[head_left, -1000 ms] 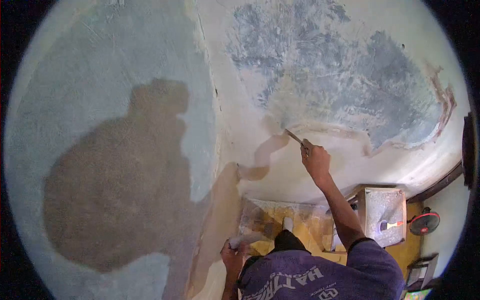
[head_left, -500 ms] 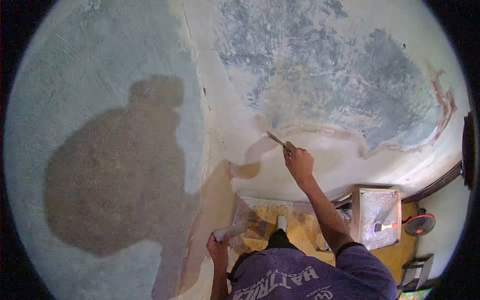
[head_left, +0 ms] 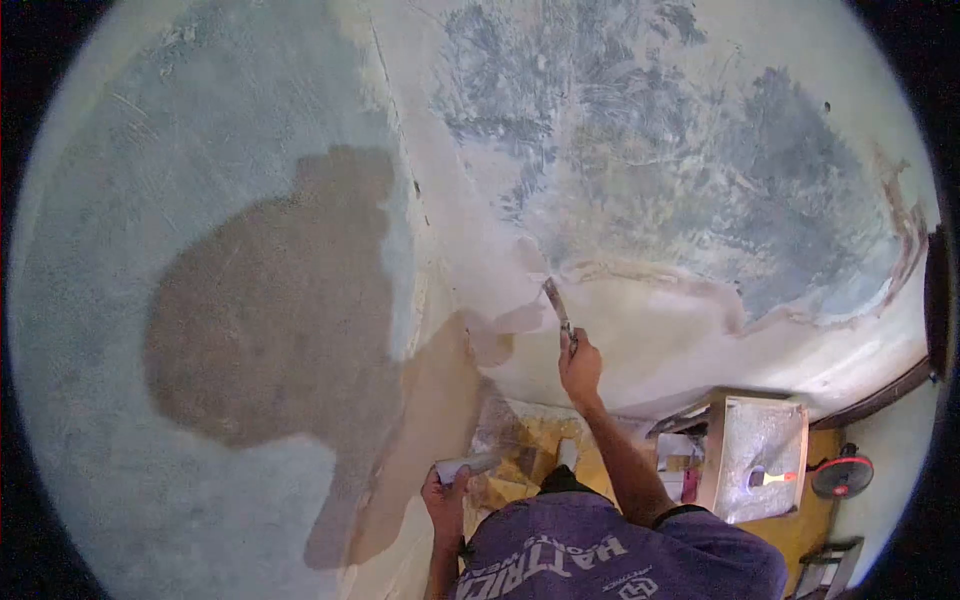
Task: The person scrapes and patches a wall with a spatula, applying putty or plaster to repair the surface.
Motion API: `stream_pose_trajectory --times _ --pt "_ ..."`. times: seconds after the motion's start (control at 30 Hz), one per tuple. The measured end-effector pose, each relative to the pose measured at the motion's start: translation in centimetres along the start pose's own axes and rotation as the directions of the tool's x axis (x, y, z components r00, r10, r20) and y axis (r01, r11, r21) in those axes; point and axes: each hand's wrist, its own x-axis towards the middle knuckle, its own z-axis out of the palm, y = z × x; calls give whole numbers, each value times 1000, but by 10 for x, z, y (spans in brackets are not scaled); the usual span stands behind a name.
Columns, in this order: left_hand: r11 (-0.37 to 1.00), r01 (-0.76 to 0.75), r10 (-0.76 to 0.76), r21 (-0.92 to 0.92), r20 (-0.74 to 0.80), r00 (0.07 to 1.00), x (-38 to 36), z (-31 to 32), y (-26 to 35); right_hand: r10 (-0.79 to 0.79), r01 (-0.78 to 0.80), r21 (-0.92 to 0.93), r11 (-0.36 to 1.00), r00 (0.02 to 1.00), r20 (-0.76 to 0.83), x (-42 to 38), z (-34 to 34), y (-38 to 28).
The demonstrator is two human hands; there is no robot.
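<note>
My right hand (head_left: 580, 368) is closed around the handle of a putty knife (head_left: 555, 300). The knife points up the wall (head_left: 620, 345), its blade tip right at the pale band below the patchy blue-grey paint. Low and to the left, my left hand (head_left: 443, 497) grips a pale grey, flat scraper-like piece (head_left: 468, 466), one end of which points right. Its exact kind I cannot tell. Smooth whitish filler (head_left: 470, 200) runs along the corner between the two wall faces, and my shadow falls across the left one.
Below on the right stands a box-like table (head_left: 745, 425) with a brush (head_left: 775, 478) on its speckled top. Beside it is a black and red fan (head_left: 842, 477). Yellowish floor (head_left: 530, 437) shows around my foot, and a dark stool-like frame (head_left: 830, 568) is at lower right.
My right hand has moved down and left, and the putty knife now points more steeply upward. The view has shifted slightly; my left hand still holds the pale piece.
</note>
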Motion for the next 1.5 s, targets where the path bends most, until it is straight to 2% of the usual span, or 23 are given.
stream_pose_trajectory --times 0.07,0.2,0.3,0.4,0.5,0.6,0.67,0.77,0.83,0.87,0.9,0.93,1.0,1.03,1.13,1.17,1.2,1.27,1.3,1.33,1.37,1.47,1.5 --pt "999 -11 12 -37 4 1000 -3 4 1 -24 29 65 997 997 -76 -4 18 -5" --pt "999 15 -16 -37 -12 1000 -7 -4 0 -22 29 84 996 996 -83 -2 44 -7" --pt "998 -50 54 28 -143 988 -17 -18 13 74 -66 189 980 997 -33 -8 43 6" --pt "977 -210 212 46 -373 903 -26 -33 33 131 -134 169 976 991 30 2 43 -15" --pt "883 -380 469 276 -576 670 -29 -63 43 34 -21 226 974 998 -50 8 66 -12" --pt "725 -421 687 546 -626 370 -33 -99 63 -27 71 250 966 984 -174 3 69 4" --pt "645 -404 762 649 -589 270 -37 -161 39 -1 60 310 949 982 -187 -2 77 4" --pt "339 -256 936 905 -353 -7 -36 -195 63 96 -35 486 873 990 -101 5 85 -18" --pt "459 -231 881 858 -474 -11 -33 -211 70 170 -134 546 827 985 -17 2 86 -35" --pt "517 -221 846 827 -533 -16 -32 -215 74 141 -88 534 841 988 -60 3 89 -28" --pt "359 -278 920 891 -387 -52 -26 -202 90 113 -42 522 852 988 -105 4 92 -15" --pt "317 -226 945 921 -326 -7 -27 -207 90 84 5 507 862 985 -152 4 96 -5" --pt "217 -138 974 966 -205 93 -28 -212 94 169 -126 509 851 985 -40 -1 79 -11" --pt "127 -306 991 943 -110 74 -20 -209 105 214 -193 504 842 977 16 -2 70 -16" --pt "-25 109 999 994 19 49 -18 -189 122 173 -86 607 790 981 -87 4 76 -48" --pt "259 175 956 950 -278 93 -20 -172 135 238 -175 679 713 971 1 4 91 -41" --pt "514 252 826 820 -552 110 -20 -149 153 222 -153 653 741 975 -23 3 92 -38" --pt "455 208 856 866 -490 165 -22 -163 150 174 -98 602 792 982 -68 8 88 -28" --pt "119 66 975 991 -129 181 -30 -199 132 140 -60 574 817 986 -95 9 90 -16" --pt "-235 -74 960 969 244 137 -25 -230 106 164 -85 585 807 983 -84 5 97 -9" --pt "-119 -232 978 965 73 -197 4 -228 93 188 -107 593 798 979 -75 4 96 -10" --pt "16 -247 989 969 -51 -139 -7 -179 121 256 -208 693 690 966 35 6 90 -38" --pt "18 -304 996 952 -42 -73 -12 -179 128 287 -233 690 685 957 38 5 92 -46"
